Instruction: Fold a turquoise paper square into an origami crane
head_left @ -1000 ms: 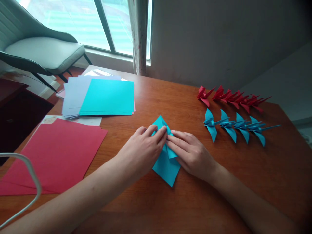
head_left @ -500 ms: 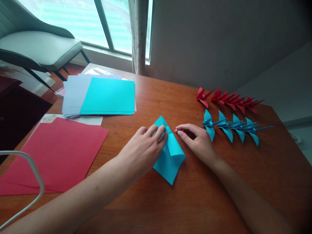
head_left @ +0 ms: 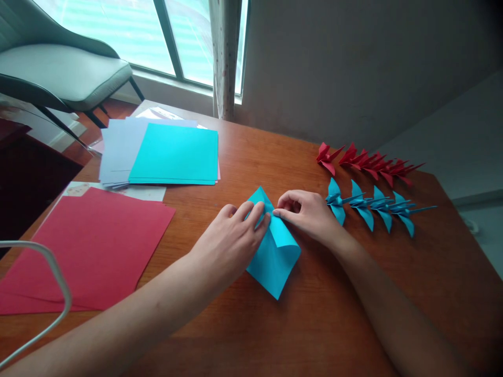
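Observation:
A partly folded sheet of blue origami paper (head_left: 271, 272) lies on the table before me, a corner pointing my way. Its right side is turned inward in a flap that curls up at the lower end. My left hand (head_left: 238, 235) holds the paper down, curved fingertips pressed on the upper middle and hiding the left part. With thumb and forefinger together, my right hand (head_left: 310, 214) grips the folded right edge near the top. Just beyond that hand stands a row of folded blue paper cranes (head_left: 336, 201).
Behind the blue cranes runs a row of red paper cranes (head_left: 369, 162). Blue sheets (head_left: 176, 154) lie on white paper (head_left: 121, 144) at the back left. Red sheets (head_left: 94, 251) cover the left side. A white cable (head_left: 58, 272) arches at the left edge.
My right hand has moved left from beside the paper onto its folded right edge. The flap's lower end bulges rounder. My left hand has stayed in place.

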Demonstrator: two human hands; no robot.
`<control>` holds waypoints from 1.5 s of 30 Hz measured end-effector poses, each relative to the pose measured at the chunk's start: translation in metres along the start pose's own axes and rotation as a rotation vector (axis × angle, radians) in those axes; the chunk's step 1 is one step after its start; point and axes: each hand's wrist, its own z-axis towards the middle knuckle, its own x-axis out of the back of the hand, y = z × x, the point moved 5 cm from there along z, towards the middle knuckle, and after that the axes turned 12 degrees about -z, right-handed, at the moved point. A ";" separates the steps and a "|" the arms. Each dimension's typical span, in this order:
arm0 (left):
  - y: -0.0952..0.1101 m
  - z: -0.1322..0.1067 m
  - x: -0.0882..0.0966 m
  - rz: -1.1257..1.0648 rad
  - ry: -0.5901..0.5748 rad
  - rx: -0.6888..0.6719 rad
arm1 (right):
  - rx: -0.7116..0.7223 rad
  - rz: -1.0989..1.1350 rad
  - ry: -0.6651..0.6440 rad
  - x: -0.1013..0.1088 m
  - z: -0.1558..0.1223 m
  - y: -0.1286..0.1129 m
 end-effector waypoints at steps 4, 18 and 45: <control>0.000 0.000 0.000 -0.014 -0.012 -0.001 | -0.015 -0.049 0.022 0.001 0.001 -0.003; -0.002 0.002 -0.002 0.014 0.001 0.001 | -0.041 -0.128 0.109 -0.005 0.035 -0.005; -0.003 0.002 -0.001 -0.026 0.011 -0.003 | 0.148 0.030 -0.120 0.009 0.011 0.002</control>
